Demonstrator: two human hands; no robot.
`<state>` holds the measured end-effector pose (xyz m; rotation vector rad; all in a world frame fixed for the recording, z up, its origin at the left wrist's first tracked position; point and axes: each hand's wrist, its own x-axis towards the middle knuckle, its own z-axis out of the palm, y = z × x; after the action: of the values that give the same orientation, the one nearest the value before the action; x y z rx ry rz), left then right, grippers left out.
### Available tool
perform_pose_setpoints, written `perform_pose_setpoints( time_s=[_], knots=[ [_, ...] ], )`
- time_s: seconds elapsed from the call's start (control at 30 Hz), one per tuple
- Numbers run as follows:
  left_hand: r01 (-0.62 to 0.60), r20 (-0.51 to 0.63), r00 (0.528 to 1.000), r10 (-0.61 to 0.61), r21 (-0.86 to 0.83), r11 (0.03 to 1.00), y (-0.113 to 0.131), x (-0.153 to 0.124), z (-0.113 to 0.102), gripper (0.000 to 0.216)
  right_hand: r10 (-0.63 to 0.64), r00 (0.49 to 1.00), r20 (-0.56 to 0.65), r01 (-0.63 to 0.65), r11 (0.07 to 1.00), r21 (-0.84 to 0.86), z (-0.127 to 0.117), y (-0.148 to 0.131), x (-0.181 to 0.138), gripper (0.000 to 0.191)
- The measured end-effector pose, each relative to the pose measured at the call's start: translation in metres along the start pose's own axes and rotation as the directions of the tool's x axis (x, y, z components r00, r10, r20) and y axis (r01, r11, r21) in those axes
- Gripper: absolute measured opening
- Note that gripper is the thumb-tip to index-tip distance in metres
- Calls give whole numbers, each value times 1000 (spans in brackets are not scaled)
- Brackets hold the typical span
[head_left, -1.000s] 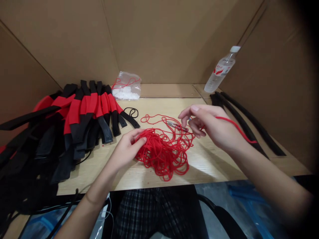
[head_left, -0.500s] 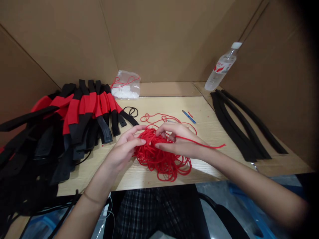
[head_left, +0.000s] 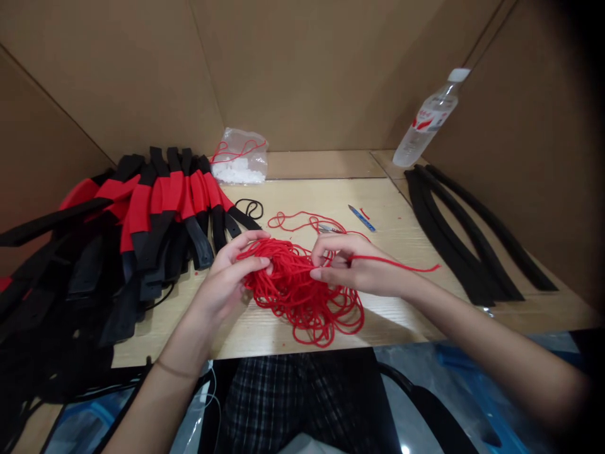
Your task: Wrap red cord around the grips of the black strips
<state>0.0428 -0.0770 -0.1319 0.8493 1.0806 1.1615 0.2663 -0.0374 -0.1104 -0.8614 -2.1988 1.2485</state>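
A tangled bundle of red cord point(head_left: 302, 296) lies at the front of the table between my hands. My left hand point(head_left: 236, 271) grips the bundle's left side, thumb on top and fingers behind. With thumb and fingers pinched together, my right hand point(head_left: 343, 261) holds cord at the bundle's upper right. One loose cord end runs from that hand over the wrist to the right. Behind the bundle, more red cord trails in loops across the table, near a small metal tool point(head_left: 328, 229) that is partly covered.
Black-and-red strips point(head_left: 161, 195) are heaped on the left. Beyond are a black cord loop point(head_left: 250, 208), a plastic bag of white pieces point(head_left: 240, 165) and a blue pen-like tool point(head_left: 362, 218). At right stand a water bottle point(head_left: 428, 123) and long black strips point(head_left: 449, 239). Cardboard walls point(head_left: 302, 75) enclose the table.
My right hand has moved right, away from my left hand, drawing red cord with it. My left hand has shifted slightly left on the bundle. The view has moved a little.
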Motion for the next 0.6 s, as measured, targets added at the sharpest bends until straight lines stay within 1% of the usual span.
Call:
perform_pose_setpoints(
  time_s=[0.07, 0.13, 0.27, 0.4, 0.53, 0.6],
  knots=[
    [-6, -3, 1000, 7, 14, 1000, -1, 1, -1, 40, 43, 999, 33, -45, 996, 83, -3, 2, -3, 17],
    [-13, -13, 1000, 13, 20, 1000, -2, 1, -1, 39, 61, 996, 68, -69, 989, 127, -6, 5, -5, 19],
    [-36, -61, 997, 38, 33, 999, -3, 4, -2, 36, 7, 992, 126, -32, 981, 191, -10, 12, -9, 20],
    [-49, -111, 992, 53, 45, 998, -4, 6, -5, 33, -35, 984, 173, -6, 972, 234, -13, 13, -11, 17],
    [-41, -147, 988, 51, 66, 997, -5, 7, -5, 34, -76, 980, 184, 21, 958, 285, -13, 14, -10, 16],
    [-33, -158, 986, 47, 90, 995, -6, 8, -5, 33, -76, 981, 178, 14, 945, 328, -12, 15, -9, 16]
  ],
)
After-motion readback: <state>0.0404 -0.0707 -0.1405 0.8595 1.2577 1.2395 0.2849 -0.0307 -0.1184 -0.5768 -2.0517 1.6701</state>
